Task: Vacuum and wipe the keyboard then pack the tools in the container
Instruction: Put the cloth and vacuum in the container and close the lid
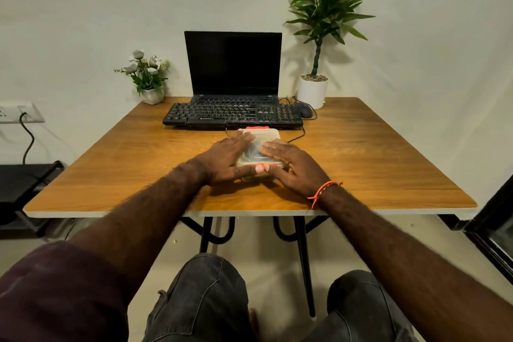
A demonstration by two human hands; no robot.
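A clear plastic container (263, 137) with red latches sits on the wooden table (374, 164), just in front of the black keyboard (233, 115). Its lid is on, and dark contents show dimly through it. My left hand (224, 159) lies flat on the lid's left side, thumb at the near red latch. My right hand (291, 164) presses the lid's right side, thumb also at the near latch. Both hands rest on the container with the fingers spread. The tools themselves cannot be made out.
A black laptop (233, 64) stands open behind the keyboard, with a mouse (305, 110) to its right. A small flower pot (151, 94) and a tall potted plant (312, 90) stand at the back corners. A wall socket (20, 112) with cable is at the left.
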